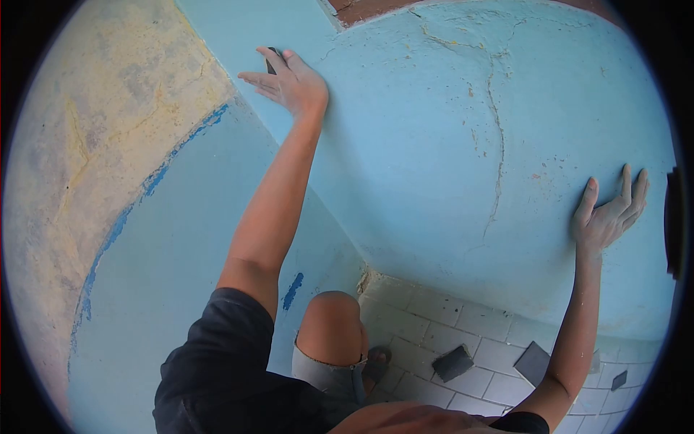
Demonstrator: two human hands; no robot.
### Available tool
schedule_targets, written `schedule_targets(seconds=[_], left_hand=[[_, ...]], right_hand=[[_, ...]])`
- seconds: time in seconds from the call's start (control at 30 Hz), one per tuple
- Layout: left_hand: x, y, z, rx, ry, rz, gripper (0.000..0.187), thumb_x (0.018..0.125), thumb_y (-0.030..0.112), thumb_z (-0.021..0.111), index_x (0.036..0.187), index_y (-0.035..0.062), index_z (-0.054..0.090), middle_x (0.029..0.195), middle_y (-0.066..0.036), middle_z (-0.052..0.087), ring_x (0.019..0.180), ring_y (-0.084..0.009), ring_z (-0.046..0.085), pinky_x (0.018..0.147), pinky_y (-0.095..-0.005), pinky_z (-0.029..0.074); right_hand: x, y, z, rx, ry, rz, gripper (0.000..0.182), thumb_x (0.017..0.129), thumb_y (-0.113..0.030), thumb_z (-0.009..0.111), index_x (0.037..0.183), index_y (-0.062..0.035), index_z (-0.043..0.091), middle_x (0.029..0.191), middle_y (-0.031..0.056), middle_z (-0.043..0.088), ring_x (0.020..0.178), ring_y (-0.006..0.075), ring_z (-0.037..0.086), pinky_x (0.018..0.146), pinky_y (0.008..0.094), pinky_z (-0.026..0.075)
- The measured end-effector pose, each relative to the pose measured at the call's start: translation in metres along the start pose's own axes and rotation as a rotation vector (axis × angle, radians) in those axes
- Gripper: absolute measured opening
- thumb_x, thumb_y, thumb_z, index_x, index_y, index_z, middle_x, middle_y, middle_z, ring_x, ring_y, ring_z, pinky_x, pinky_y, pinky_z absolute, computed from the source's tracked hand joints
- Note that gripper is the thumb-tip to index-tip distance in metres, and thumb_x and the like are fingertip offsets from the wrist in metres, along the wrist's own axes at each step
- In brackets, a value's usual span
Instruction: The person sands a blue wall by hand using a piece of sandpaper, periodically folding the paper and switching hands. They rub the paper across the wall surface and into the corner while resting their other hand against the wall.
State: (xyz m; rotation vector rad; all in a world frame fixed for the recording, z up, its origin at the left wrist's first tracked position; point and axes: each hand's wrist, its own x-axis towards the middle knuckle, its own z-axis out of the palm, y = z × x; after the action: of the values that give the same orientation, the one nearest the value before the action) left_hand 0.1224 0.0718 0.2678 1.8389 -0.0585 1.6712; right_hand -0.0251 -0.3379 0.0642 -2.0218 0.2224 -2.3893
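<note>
Blue wall carries both our hands: our left hand pins a dark block near the corner, while our right hand lies flat, fingers spread, well apart.

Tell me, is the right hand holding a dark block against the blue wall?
No, the right hand lies flat and empty on the wall; the left hand presses the dark block.

We see bright, even daylight on the blue wall with only soft shadows and no glare, while the fisheye lens bends the edges strongly, a black vignette rings the frame, and focus stays fairly sharp throughout.
</note>
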Motion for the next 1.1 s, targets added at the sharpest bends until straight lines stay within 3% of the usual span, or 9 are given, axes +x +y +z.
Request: schedule_targets(seconds=[0.3, 0.5, 0.67, 0.7, 0.77, 0.87, 0.97, 1.0, 1.1], left_hand=[[-0.063, -0.014, -0.017, 0.108, -0.221, 0.652, 0.063, 0.106, 0.021, 0.044, 0.16, -0.0001, 0.02, 0.154, -0.022, 0.023, 0.14, -0.0398, 0.025, 0.117, -0.0547, 0.01], [-0.032, 0.016, 0.013, 0.021, 0.027, 0.171, 0.06, 0.106, 0.02, 0.042, 0.16, 0.0004, 0.023, 0.166, -0.019, 0.022, 0.151, -0.04, 0.02, 0.118, -0.0509, 0.011], [-0.064, 0.0, -0.021, 0.132, -0.444, 0.97, 0.063, 0.104, 0.02, 0.044, 0.16, 0.0002, 0.022, 0.167, -0.022, 0.02, 0.155, -0.0397, 0.016, 0.12, -0.0479, 0.009], [-0.045, -0.004, -0.016, 0.136, -0.447, 0.965, 0.063, 0.104, 0.02, 0.044, 0.16, 0.0002, 0.022, 0.167, -0.022, 0.02, 0.155, -0.0397, 0.016, 0.12, -0.0479, 0.009], [-0.01, -0.008, -0.001, -0.023, -0.071, 0.186, 0.067, 0.102, 0.021, 0.045, 0.16, -0.0005, 0.02, 0.167, -0.022, 0.021, 0.155, -0.0406, 0.017, 0.12, -0.0475, 0.009], [-0.041, -0.022, -0.004, 0.052, -0.09, 0.313, 0.066, 0.103, 0.022, 0.043, 0.16, -0.0008, 0.02, 0.167, -0.023, 0.02, 0.155, -0.0397, 0.016, 0.12, -0.048, 0.009], [-0.069, -0.053, -0.043, 0.278, -0.497, 0.896, 0.061, 0.108, 0.023, 0.036, 0.16, -0.0029, 0.017, 0.168, -0.022, 0.015, 0.155, -0.0391, 0.013, 0.121, -0.0473, 0.009], [-0.056, -0.054, -0.041, 0.275, -0.496, 0.895, 0.061, 0.108, 0.023, 0.036, 0.16, -0.0029, 0.017, 0.168, -0.022, 0.015, 0.155, -0.0391, 0.013, 0.121, -0.0473, 0.009], [-0.018, -0.056, -0.017, 0.101, -0.209, 0.197, 0.063, 0.109, 0.027, 0.034, 0.16, -0.0032, 0.013, 0.169, -0.021, 0.011, 0.156, -0.0373, 0.01, 0.122, -0.0458, 0.008]], right_hand=[[0.002, -0.005, -0.003, 0.017, 0.008, 0.051, 0.06, 0.101, -0.043, 0.056, 0.148, -0.0096, 0.042, 0.157, 0.0164, 0.035, 0.149, 0.0299, 0.028, 0.122, 0.0481, 0.023], [0.002, -0.006, -0.003, 0.054, 0.017, 0.07, 0.059, 0.1, -0.044, 0.057, 0.147, -0.0105, 0.044, 0.157, 0.0152, 0.035, 0.15, 0.0293, 0.027, 0.123, 0.0491, 0.021], [0.003, -0.003, -0.002, 0.037, 0.017, 0.053, 0.06, 0.1, -0.044, 0.058, 0.147, -0.0097, 0.044, 0.157, 0.0151, 0.036, 0.149, 0.0292, 0.029, 0.122, 0.0489, 0.023], [0.001, -0.002, -0.003, 0.023, 0.007, 0.048, 0.059, 0.1, -0.043, 0.059, 0.147, -0.0093, 0.045, 0.156, 0.0154, 0.036, 0.148, 0.0294, 0.03, 0.122, 0.0489, 0.024], [0.001, -0.001, -0.005, 0.028, 0.009, 0.047, 0.059, 0.1, -0.042, 0.059, 0.147, -0.0089, 0.045, 0.156, 0.0156, 0.037, 0.148, 0.0295, 0.03, 0.121, 0.0488, 0.025], [0.004, -0.003, -0.004, 0.057, 0.027, 0.03, 0.058, 0.1, -0.04, 0.06, 0.146, -0.0083, 0.045, 0.155, 0.016, 0.038, 0.147, 0.0295, 0.031, 0.121, 0.0483, 0.026], [0.003, -0.003, -0.003, 0.052, 0.035, 0.037, 0.056, 0.101, -0.038, 0.06, 0.146, -0.0078, 0.046, 0.155, 0.0161, 0.038, 0.147, 0.0295, 0.032, 0.12, 0.0479, 0.026], [0.002, -0.002, -0.003, 0.043, 0.024, 0.04, 0.056, 0.101, -0.038, 0.06, 0.146, -0.0076, 0.046, 0.155, 0.0161, 0.038, 0.146, 0.0294, 0.032, 0.12, 0.0478, 0.026], [0.002, -0.003, -0.004, 0.04, 0.022, 0.036, 0.056, 0.101, -0.038, 0.06, 0.145, -0.0071, 0.047, 0.154, 0.0163, 0.038, 0.146, 0.0296, 0.033, 0.12, 0.0478, 0.027]])
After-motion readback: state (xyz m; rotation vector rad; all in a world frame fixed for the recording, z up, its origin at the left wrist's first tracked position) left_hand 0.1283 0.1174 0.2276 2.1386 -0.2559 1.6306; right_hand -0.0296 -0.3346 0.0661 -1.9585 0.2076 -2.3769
